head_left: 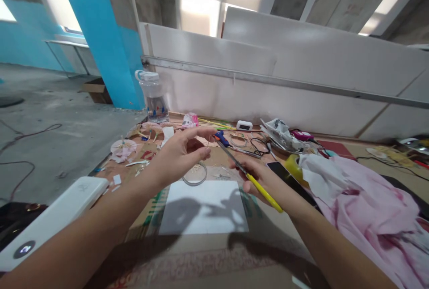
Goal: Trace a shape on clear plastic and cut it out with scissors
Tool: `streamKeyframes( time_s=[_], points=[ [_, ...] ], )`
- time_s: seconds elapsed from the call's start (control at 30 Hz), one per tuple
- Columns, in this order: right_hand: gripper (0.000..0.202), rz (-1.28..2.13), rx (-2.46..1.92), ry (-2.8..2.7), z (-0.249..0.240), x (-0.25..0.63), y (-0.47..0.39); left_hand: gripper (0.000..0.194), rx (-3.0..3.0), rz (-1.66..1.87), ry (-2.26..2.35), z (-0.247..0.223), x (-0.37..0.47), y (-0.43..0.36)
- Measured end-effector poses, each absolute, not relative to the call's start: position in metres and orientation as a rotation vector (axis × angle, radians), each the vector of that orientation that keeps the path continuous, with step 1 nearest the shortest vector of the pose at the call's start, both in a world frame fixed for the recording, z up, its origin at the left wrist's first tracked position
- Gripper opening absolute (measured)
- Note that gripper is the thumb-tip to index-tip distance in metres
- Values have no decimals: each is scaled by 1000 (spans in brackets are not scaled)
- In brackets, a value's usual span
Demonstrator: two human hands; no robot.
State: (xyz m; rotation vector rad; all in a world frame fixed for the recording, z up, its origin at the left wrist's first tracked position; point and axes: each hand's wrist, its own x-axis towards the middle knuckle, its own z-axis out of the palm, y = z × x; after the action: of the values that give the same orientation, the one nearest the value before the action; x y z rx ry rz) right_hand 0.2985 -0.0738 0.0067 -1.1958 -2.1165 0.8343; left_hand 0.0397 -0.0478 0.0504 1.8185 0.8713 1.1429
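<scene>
My left hand [182, 148] is raised over the middle of the table, thumb and forefinger curved towards each other around a thin strand [209, 140], too fine to name. In my right hand [254, 173] is a slim tool with a long metal front and a yellow handle [264, 192]; my fingers close around its metal part. The metal tip points up and left, near the left fingertips. Below both hands lies a white sheet of paper [206, 217], crossed by their shadows. A grey ring [195, 184] lies at the sheet's far edge, below my left hand.
A water bottle [154, 99] stands at the back left. A blue glue gun [221, 138], a white digital timer [244, 125] and cables lie farther back. At right are a black phone [291, 184], a yellow tape roll [294, 169] and pink cloth [372, 208]. A white device [63, 213] is at left.
</scene>
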Motion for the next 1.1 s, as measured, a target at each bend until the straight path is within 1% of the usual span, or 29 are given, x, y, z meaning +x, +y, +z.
streamKeyframes(
  time_s=[0.2, 0.4, 0.57, 0.7, 0.8, 0.97, 1.1],
  points=[
    [74, 904, -1217, -2069, 7, 299, -70, 37, 1914, 1203, 873, 45, 38, -45],
    [77, 1018, -1234, -2080, 4, 301, -71, 36, 1907, 1192, 839, 46, 39, -45],
    [79, 1172, -1205, -2047, 0, 298, -73, 36, 1776, 1022, 811, 50, 39, -42],
    [80, 1320, -1172, -1985, 1, 295, -77, 36, 1659, 894, 660, 49, 38, -39],
    [79, 1368, -1145, -1958, 3, 292, -80, 36, 1562, 869, 559, 43, 38, -37],
    [77, 1370, -1057, -1936, 0, 292, -82, 42, 1476, 835, 476, 36, 39, -35],
    [77, 1358, -1033, -1963, -1, 292, -81, 31, 1436, 840, 418, 34, 41, -34]
  ],
)
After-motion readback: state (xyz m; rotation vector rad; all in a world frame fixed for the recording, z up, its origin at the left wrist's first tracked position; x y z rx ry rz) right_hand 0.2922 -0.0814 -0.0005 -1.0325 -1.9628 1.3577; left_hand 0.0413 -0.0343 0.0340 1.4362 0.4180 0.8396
